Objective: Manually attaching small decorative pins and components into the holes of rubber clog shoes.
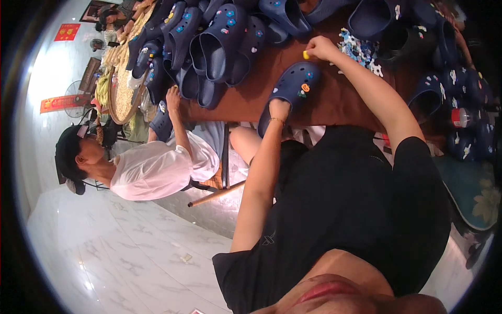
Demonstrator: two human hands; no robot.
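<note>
A navy-blue clog (285,83) with holes in its upper is in front of me at the edge of the brown-covered table (337,97). My left hand (280,109) reaches into its foot opening and holds it from inside; the fingers are hidden. Colourful charms sit on the upper, among them an orange round one (305,88) and a blue flower (308,75). Just beyond the toe, my right hand (321,48) pinches a small yellow piece (306,54), apart from the clog. Beside that hand lies a heap of small white, blue and black charms (358,49).
Many navy clogs (217,44) crowd the table's far left, with more (426,94) at the right. A person in a white shirt (157,170) sits at my left, handling another clog (161,123). A round tray of pale grains (125,97) stands beyond them. A bottle with a red label (460,118) is at right.
</note>
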